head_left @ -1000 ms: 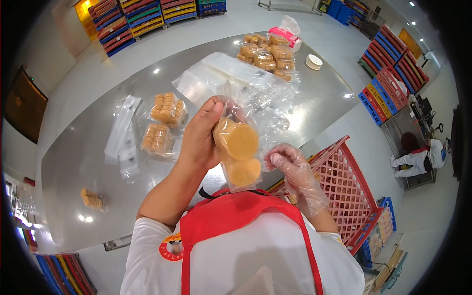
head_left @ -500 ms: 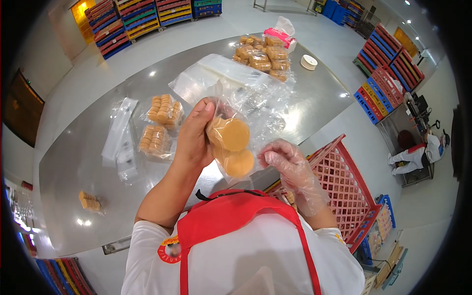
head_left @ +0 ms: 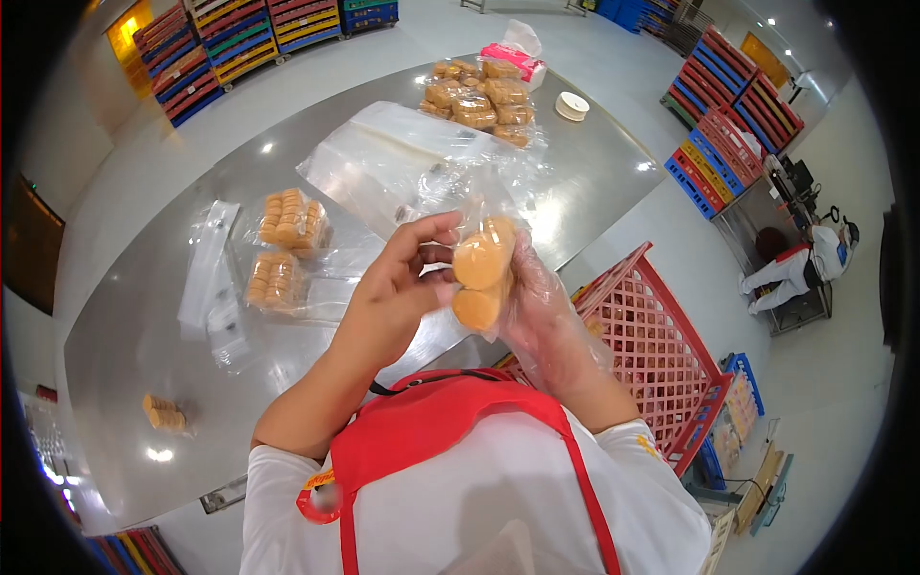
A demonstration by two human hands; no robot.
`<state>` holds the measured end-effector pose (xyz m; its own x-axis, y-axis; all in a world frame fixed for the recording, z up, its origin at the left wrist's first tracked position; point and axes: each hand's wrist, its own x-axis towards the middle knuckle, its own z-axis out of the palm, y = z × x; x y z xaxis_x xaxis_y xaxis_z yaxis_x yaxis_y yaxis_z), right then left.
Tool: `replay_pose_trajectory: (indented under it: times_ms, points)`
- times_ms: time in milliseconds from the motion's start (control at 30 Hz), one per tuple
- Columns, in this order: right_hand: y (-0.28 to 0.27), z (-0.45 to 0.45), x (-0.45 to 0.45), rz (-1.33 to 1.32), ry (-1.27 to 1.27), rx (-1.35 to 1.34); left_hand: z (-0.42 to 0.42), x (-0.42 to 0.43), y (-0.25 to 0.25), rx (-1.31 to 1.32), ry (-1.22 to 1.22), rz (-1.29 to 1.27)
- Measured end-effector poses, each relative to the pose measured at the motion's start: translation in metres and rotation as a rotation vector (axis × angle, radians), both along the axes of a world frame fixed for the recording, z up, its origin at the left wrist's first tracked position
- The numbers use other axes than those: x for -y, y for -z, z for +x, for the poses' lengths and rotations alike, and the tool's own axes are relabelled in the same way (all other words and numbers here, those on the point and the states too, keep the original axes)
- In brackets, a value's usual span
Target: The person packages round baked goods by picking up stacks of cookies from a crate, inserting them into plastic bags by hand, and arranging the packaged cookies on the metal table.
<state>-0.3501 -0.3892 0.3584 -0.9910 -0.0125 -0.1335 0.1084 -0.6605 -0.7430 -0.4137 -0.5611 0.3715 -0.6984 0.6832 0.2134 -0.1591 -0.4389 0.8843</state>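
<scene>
A clear plastic bag of round, tan biscuits (head_left: pixel 482 261) is upright in front of my chest, its biscuits stacked in two columns with two round faces toward me. My right hand (head_left: pixel 541 297), in a clear plastic glove, grips the bag along its right side. Bare, my left hand (head_left: pixel 407 283) is at the bag's left side with fingers apart and partly bent; whether its fingertips touch the plastic I cannot tell. Left of it on the steel table (head_left: pixel 125 355) stand two filled biscuit packs, a rear pack (head_left: pixel 292 220) and a front pack (head_left: pixel 276 280).
Flat empty bags (head_left: pixel 383 158) spread across the table's middle, others (head_left: pixel 206 273) at left. Behind lies a pile of filled packs (head_left: pixel 479 101), with a tissue pack (head_left: pixel 513 59) and white roll (head_left: pixel 572 105). Loose biscuits (head_left: pixel 163 412) sit front left. A red crate (head_left: pixel 652 355) is at right; a person (head_left: pixel 815 259) works beyond.
The biscuit bag has passed from my left hand to my right hand and turned slightly. My left fingers have come off it and spread. The view has shifted a little.
</scene>
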Motion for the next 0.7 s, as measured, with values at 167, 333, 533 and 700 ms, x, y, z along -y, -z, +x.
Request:
replay_pose_trajectory:
  times_ms: [167, 333, 533, 700]
  points:
    - [-0.007, 0.003, -0.005, -0.156, -0.147, -0.076, 0.015, -0.002, -0.011, -0.377, -0.019, -0.067]
    - [-0.023, 0.012, -0.003, -0.17, -0.116, -0.006, 0.018, -0.005, -0.012, -0.446, -0.022, -0.092]
    - [-0.036, 0.021, -0.004, -0.148, -0.12, 0.067, 0.024, -0.007, -0.018, -0.53, -0.019, -0.101]
    - [-0.03, 0.026, -0.009, -0.217, -0.117, 0.138, 0.028, -0.007, -0.015, -0.65, -0.029, -0.105]
